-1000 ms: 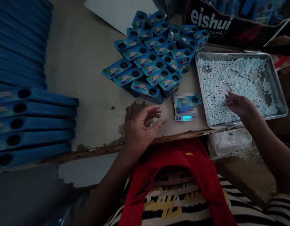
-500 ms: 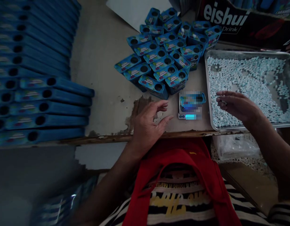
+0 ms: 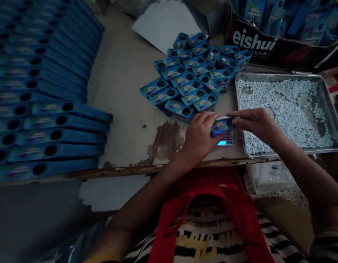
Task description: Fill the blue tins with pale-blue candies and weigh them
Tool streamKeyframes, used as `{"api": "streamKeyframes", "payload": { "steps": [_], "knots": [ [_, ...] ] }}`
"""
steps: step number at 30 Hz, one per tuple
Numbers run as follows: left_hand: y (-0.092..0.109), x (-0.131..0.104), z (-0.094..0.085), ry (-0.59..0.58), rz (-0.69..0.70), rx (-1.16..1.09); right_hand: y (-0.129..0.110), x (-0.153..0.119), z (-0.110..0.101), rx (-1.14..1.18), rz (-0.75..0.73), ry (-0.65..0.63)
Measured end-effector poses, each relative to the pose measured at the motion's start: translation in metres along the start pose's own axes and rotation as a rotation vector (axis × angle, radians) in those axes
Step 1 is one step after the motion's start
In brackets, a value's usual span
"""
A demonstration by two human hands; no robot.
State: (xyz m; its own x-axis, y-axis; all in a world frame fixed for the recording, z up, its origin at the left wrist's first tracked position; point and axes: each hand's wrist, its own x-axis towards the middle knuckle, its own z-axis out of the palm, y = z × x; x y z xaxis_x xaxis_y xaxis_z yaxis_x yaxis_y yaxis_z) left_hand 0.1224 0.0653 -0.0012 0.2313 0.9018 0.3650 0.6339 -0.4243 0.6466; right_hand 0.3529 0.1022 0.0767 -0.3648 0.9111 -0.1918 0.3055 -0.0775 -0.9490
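A small blue candy box (image 3: 222,125) with "Caramelo" printing is on a small digital scale (image 3: 230,138) whose display glows blue. My left hand (image 3: 201,138) is closed around the box's left end, fingers behind and thumb in front. At the box's right end, over its opening, my right hand (image 3: 258,124) has its fingertips pinched together. Whatever lies between those fingertips is hidden. Right of the scale, a metal tray (image 3: 243,140) contains loose pale blue and white candies (image 3: 284,120).
A cluster of similar blue boxes (image 3: 185,78) stands behind the scale. Long rows of stacked blue boxes (image 3: 67,120) fill the left side. A black "eishui" carton (image 3: 278,51) with more boxes is at the back right. The worn table edge (image 3: 125,168) runs in front.
My left hand has moved right and closed on the box at the scale. My right hand has moved left from over the tray to the box's opening. The camera view has shifted slightly.
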Motion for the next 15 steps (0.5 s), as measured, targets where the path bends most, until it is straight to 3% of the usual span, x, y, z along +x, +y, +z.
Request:
{"api": "streamKeyframes", "payload": {
  "steps": [4, 7, 9, 11, 13, 15],
  "knots": [
    [0.016, 0.016, 0.015, -0.142, 0.017, 0.046, 0.007, 0.000, -0.018, 0.154, 0.083, 0.109],
    [0.031, 0.009, -0.007, -0.200, 0.046, 0.094, 0.017, 0.004, -0.029, 0.277, 0.118, 0.224],
    [0.033, -0.002, -0.044, -0.161, 0.059, 0.132, 0.020, 0.010, -0.023, 0.260, 0.114, 0.237],
    [0.025, -0.009, -0.098, -0.071, 0.018, 0.205, 0.017, 0.019, -0.004, 0.122, 0.048, 0.192],
    [0.007, -0.004, -0.158, 0.033, -0.090, 0.333, 0.006, 0.030, 0.027, -0.149, -0.073, 0.130],
    [-0.020, 0.013, -0.213, 0.102, -0.263, 0.491, -0.009, 0.040, 0.062, -0.559, -0.141, 0.081]
  ]
}}
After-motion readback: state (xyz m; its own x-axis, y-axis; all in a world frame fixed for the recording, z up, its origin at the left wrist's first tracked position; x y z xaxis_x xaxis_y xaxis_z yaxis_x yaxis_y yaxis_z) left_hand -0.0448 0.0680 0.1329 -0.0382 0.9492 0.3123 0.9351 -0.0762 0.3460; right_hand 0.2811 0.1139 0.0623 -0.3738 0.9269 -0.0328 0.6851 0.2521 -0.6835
